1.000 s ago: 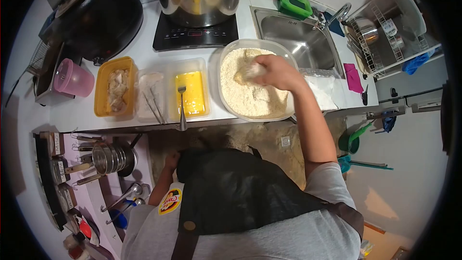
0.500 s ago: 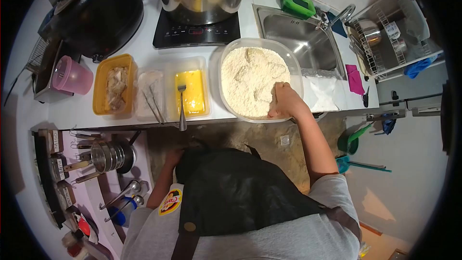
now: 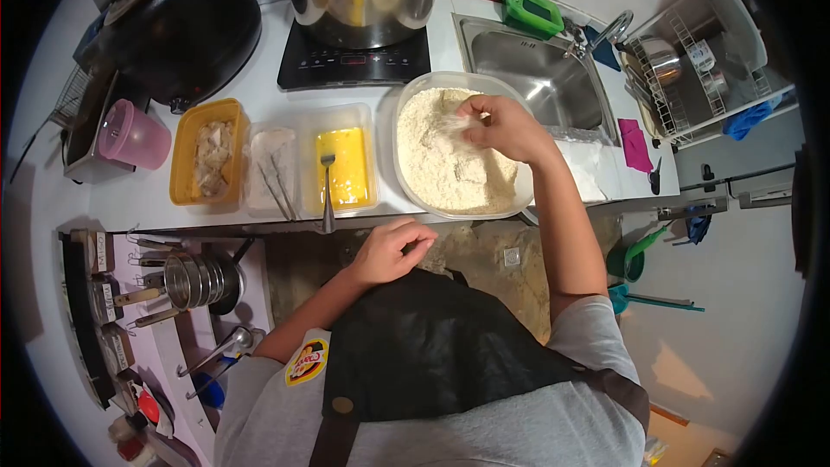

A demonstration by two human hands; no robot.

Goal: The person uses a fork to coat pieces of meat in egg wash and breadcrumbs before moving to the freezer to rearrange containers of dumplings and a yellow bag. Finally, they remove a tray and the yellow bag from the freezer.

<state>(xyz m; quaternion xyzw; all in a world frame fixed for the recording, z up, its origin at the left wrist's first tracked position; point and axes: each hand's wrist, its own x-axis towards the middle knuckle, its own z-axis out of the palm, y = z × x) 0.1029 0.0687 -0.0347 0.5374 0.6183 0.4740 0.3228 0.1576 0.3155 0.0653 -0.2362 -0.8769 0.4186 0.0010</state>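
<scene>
Right hand (image 3: 501,127) is hovering over the tub (image 3: 399,147) of crumbs (image 3: 441,169), fingers bunching on a pinch of them; left hand (image 3: 391,251) is hanging half-curled, empty, near the counter (image 3: 156,207).

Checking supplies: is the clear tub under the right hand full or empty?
Well filled: breadcrumbs cover the clear tub across its whole floor; depth cannot be told.

Single head-worn fisheye view, steeply down; counter (image 3: 259,95) and right hand (image 3: 506,125) near.
</scene>
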